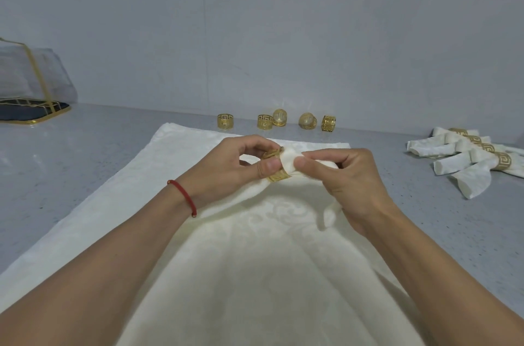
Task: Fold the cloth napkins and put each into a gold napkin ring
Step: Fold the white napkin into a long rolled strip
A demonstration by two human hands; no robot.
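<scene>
The left hand (241, 164) pinches an openwork gold ring (276, 165), its bore pointing left-right. The right hand (340, 175) grips the cream damask napkin (283, 232) tip poking through; the soft cloth trails toward the viewer over the speckled grey counter (85, 152).

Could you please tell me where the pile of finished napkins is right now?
In the head view, the finished napkins lie at the far right on the grey counter, right of the right hand.
</scene>
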